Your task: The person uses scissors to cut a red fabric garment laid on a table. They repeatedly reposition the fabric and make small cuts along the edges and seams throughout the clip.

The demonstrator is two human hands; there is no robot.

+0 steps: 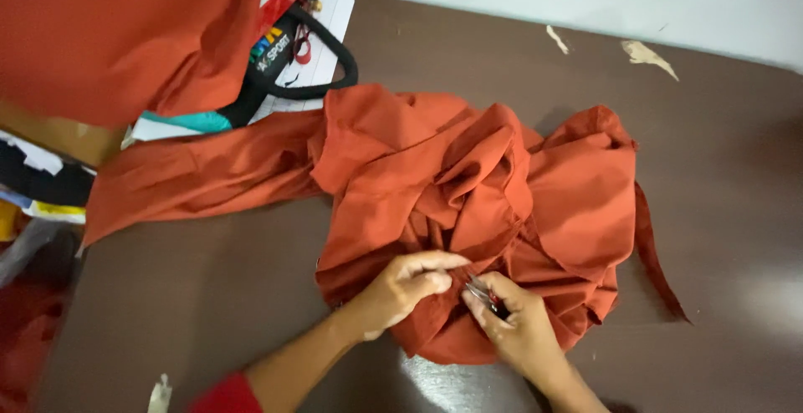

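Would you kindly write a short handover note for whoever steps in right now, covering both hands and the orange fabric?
Left hand: pinching a fold of the crumpled orange garment.
Right hand: holding a small metal tool, seemingly thread snips, its tip at the pinched fold.
The garment lies bunched on the brown table, one part stretched out to the left. More orange fabric and a black bag sit at the far left.
Done: not visible in this view.
Left: the pinched spot appears in progress.

Black bag (288, 62) w/ papers (335, 7), brown table (209, 296), fabric scraps (648, 55).
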